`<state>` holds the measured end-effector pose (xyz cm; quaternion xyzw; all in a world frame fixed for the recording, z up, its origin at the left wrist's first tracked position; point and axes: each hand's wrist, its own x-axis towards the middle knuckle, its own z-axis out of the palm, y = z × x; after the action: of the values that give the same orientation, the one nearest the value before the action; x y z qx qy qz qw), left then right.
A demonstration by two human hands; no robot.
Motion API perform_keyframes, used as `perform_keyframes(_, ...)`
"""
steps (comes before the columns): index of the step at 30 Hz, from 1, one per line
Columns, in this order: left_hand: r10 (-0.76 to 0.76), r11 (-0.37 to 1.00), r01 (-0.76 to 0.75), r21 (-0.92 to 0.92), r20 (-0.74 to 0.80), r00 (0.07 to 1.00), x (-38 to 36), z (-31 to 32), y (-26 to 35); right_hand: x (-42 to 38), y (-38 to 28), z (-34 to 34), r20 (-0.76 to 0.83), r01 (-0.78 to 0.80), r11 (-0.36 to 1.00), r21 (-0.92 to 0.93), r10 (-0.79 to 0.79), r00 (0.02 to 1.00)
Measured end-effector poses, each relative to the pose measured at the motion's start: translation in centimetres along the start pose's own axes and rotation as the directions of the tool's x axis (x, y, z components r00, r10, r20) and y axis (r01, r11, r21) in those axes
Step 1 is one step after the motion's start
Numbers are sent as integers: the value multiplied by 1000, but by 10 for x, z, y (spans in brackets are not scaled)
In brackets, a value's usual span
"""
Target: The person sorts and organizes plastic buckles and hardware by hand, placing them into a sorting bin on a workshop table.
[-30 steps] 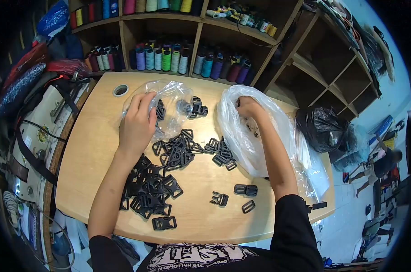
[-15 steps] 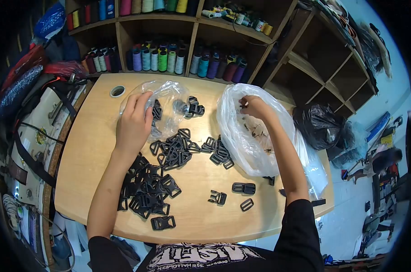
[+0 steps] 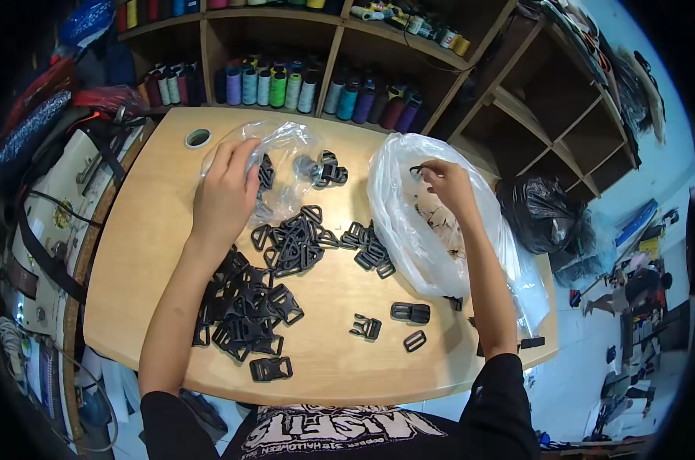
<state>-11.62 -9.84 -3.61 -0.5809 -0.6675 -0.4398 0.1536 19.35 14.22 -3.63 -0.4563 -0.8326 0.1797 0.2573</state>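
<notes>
My left hand (image 3: 226,180) is closed on the edge of a clear plastic bag (image 3: 290,142) with black buckles inside. Pinched in the fingers of my right hand (image 3: 449,182) is a small black piece (image 3: 417,169), over the open white plastic bag (image 3: 397,230). Small dark bits lie inside that bag. Between the bags are a pile of black triangular rings (image 3: 298,245) and a group of black sliders (image 3: 369,249). Many black buckles (image 3: 248,307) are heaped beside my left forearm. A buckle half (image 3: 365,326), a closed buckle (image 3: 410,312) and an oval slider (image 3: 415,341) lie apart nearer me.
Shelves with thread spools (image 3: 278,88) stand behind the table (image 3: 156,253). A tape roll (image 3: 197,138) sits at the back left. A sewing machine (image 3: 64,207) is at the left, a black bag (image 3: 539,215) at the right. Another person (image 3: 640,287) is far right.
My right hand has drawn back slightly and turned, and the black piece in its fingers now shows. My left hand stays on the clear bag. The view has shifted a little.
</notes>
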Motion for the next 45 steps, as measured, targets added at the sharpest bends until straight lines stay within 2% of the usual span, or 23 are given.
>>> perform_keyframes(1,0,1000,0,9,-1,1000,0,0,0,-4,-3,0,-99,115,992,-45,-119,988)
perform_keyframes(2,-7,1000,7,10,-3,1000,0,1,-1,-5,-4,0,-92,118,992,-47,-122,988)
perform_keyframes(4,9,1000,-9,21,-7,1000,-1,2,-3,-8,-6,1,-211,361,927,-98,-374,903)
perform_keyframes(5,1,1000,-1,24,-5,1000,-2,1,-2,-8,-8,2,-203,363,927,-95,-375,905)
perform_keyframes(6,-21,1000,21,-1,15,1000,-2,-1,2,-8,-12,3,-255,165,968,191,-113,960)
perform_keyframes(7,-42,999,42,-23,33,999,-1,-3,3,-6,-15,5,-227,-34,884,466,157,961)
perform_keyframes(8,-28,999,28,-28,23,999,-1,-3,3,-6,-17,6,-151,-65,725,686,229,962)
perform_keyframes(9,-32,999,32,-22,19,999,-1,-3,2,-7,-19,8,-147,-63,724,687,223,964)
perform_keyframes(11,-37,999,37,-15,21,999,-1,-1,0,-15,-26,13,17,-117,656,746,157,988)
perform_keyframes(13,-32,999,32,-21,12,999,-1,-1,-2,-28,-48,25,93,-125,658,742,84,992)
perform_keyframes(15,-32,999,33,-14,16,999,-1,-1,-2,-38,-69,37,186,-81,781,619,-46,982)
perform_keyframes(19,-24,999,24,-47,10,1000,0,-1,-1,-59,-122,58,556,-159,894,420,-116,823)
perform_keyframes(23,-35,999,35,-25,18,999,-1,-1,-1,-61,-137,85,679,-240,860,450,-155,718)
perform_keyframes(27,-26,1000,26,-14,21,999,-1,-2,0,-62,-133,82,642,-242,848,472,-142,754)
perform_keyframes(31,29,1000,-29,-5,-16,999,-1,2,-4,-57,-103,35,516,-260,819,512,-51,855)
perform_keyframes(33,-28,1000,28,-3,3,1000,1,-2,4,-56,-73,9,335,-140,905,401,-2,942)
perform_keyframes(35,65,996,-62,67,-53,996,4,-11,24,-61,-37,-11,159,25,996,83,-38,987)
perform_keyframes(36,173,980,-165,113,-59,983,7,-15,37,-67,-17,-17,140,11,996,85,-23,990)
perform_keyframes(37,281,950,-268,158,-60,958,9,-15,49,-75,3,-21,187,65,996,-60,-53,981)
perform_keyframes(38,335,942,-335,23,18,942,10,-9,64,-83,15,-25,240,120,972,-201,-70,968)
perform_keyframes(40,450,888,-405,-220,227,864,10,11,95,-100,20,-25,237,77,977,-199,-29,971)
perform_keyframes(43,625,780,-470,-413,518,584,8,70,124,-112,24,-22,265,69,990,-127,-33,964)
perform_keyframes(45,686,726,-527,-442,526,503,5,106,135,-113,26,-22,284,110,994,5,-106,953)
